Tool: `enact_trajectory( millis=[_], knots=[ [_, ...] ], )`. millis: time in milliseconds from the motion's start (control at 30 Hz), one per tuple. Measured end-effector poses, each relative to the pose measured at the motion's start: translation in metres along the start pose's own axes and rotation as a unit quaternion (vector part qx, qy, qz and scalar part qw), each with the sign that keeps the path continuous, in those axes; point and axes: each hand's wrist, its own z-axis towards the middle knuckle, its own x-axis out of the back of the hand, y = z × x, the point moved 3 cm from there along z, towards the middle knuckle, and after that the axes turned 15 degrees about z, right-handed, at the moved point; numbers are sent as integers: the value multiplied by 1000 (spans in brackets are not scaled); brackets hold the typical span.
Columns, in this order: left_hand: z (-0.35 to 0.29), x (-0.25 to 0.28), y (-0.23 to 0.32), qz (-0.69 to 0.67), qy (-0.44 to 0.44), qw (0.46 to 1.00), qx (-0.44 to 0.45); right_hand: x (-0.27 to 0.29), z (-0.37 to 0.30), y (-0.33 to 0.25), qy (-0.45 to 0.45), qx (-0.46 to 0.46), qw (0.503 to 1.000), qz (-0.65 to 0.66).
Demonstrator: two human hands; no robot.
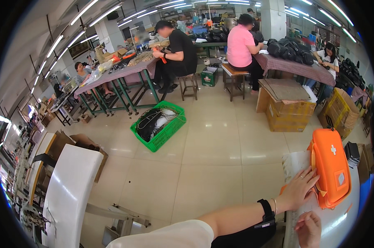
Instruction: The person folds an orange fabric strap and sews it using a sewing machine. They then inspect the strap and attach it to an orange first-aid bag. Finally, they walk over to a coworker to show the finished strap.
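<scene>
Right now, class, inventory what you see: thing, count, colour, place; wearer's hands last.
Worktops: two, white, lower left and right
Orange case: one, orange, right worktop
Green crate: one, green, floor
Cloth-covered tables: two, reddish check, mid-room
Black bags: uncounted pile, black, right-hand table
Cardboard boxes: several, brown, mostly right
Stools: two, brown, beneath seated people
People: at least four, varied clothes, mid-room
Left hand: one, ungloved, against case
Right hand: one, ungloved, below left hand

A green crate, filled with black and white material, is set on a tiled floor; beyond it, a wooden stool is occupied by a person (dressed in black), and to the crate's right a taped carton is topped by brown sheets.
</scene>
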Motion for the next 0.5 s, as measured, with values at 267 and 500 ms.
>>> enact_trajectory(
  millis=[267, 500],
  knots=[
    [1, 1, 0, -4, 14, 1000, -3, 3, 3, 6, -7, -28, 998, 50],
    [1, -3, 1, 1, 19, 1000, 2, 4, 2, 6, 8, -23, 997, 79]
  ],
)
